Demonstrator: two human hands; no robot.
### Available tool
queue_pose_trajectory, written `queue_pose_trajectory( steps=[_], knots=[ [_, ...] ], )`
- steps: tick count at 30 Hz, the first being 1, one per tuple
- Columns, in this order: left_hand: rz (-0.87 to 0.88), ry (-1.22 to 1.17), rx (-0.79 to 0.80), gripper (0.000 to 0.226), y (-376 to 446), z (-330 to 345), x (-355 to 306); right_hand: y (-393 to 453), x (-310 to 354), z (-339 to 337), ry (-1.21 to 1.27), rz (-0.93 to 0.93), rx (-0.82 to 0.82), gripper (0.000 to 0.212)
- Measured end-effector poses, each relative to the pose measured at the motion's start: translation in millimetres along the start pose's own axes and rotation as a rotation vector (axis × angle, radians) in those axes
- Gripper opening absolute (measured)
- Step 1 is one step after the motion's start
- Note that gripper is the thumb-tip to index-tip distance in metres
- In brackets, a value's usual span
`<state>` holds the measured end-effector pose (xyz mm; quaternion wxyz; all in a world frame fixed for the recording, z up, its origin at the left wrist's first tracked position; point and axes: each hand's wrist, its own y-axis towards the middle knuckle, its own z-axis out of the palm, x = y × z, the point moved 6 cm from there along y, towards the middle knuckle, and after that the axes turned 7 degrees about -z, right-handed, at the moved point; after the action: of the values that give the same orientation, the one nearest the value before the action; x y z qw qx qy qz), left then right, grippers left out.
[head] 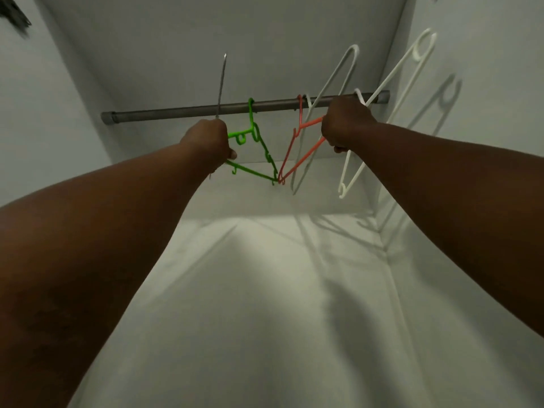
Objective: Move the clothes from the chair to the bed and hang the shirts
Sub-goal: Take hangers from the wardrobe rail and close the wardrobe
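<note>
I am looking into a white wardrobe with a grey rail (176, 111) across it. A green hanger (259, 148) hangs from the rail by its hook. My left hand (209, 141) is closed around the green hanger's left side and a thin grey wire hanger (221, 83) that sticks up past the rail. My right hand (346, 123) is closed on an orange hanger (297, 148) and white hangers (350, 175), with one white hanger (412, 54) tilted up to the right. No clothes are in view.
The wardrobe's white back panel (265, 275) fills the lower view, and its side wall (471, 83) rises close on the right. A dark object (13, 13) shows at the top left corner.
</note>
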<state>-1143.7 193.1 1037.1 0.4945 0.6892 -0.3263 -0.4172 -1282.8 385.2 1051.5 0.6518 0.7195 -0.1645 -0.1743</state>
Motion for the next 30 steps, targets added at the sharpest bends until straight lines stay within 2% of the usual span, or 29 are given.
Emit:
queue_pose_trajectory(
  steps=[7,12,20,24,27,30],
  knots=[
    [0.125,0.11,-0.331,0.024,2.6,-30.1,-40.5,-1.3,22.3,-35.6,-0.089,-0.1,-0.237,0.027],
    [0.137,0.03,-0.442,0.026,8.5,-53.6,-56.0,-0.5,29.4,-43.0,-0.002,-0.136,-0.246,0.019],
    [0.192,0.1,-0.37,0.021,-45.1,-28.8,-53.3,-38.2,11.6,-22.2,-0.03,-0.12,-0.211,0.02],
    [0.168,0.085,-0.32,0.029,-87.8,-34.8,-29.3,-68.7,-3.1,-8.4,-0.031,-0.069,-0.142,0.017],
    [0.09,0.011,-0.301,0.031,-121.0,-45.5,2.3,-103.4,-19.3,-0.4,0.023,-0.005,-0.1,0.02],
    [0.0,-0.014,-0.293,0.028,-159.9,-52.5,33.2,-145.8,-35.7,13.2,0.127,0.08,0.012,0.013]
  ],
)
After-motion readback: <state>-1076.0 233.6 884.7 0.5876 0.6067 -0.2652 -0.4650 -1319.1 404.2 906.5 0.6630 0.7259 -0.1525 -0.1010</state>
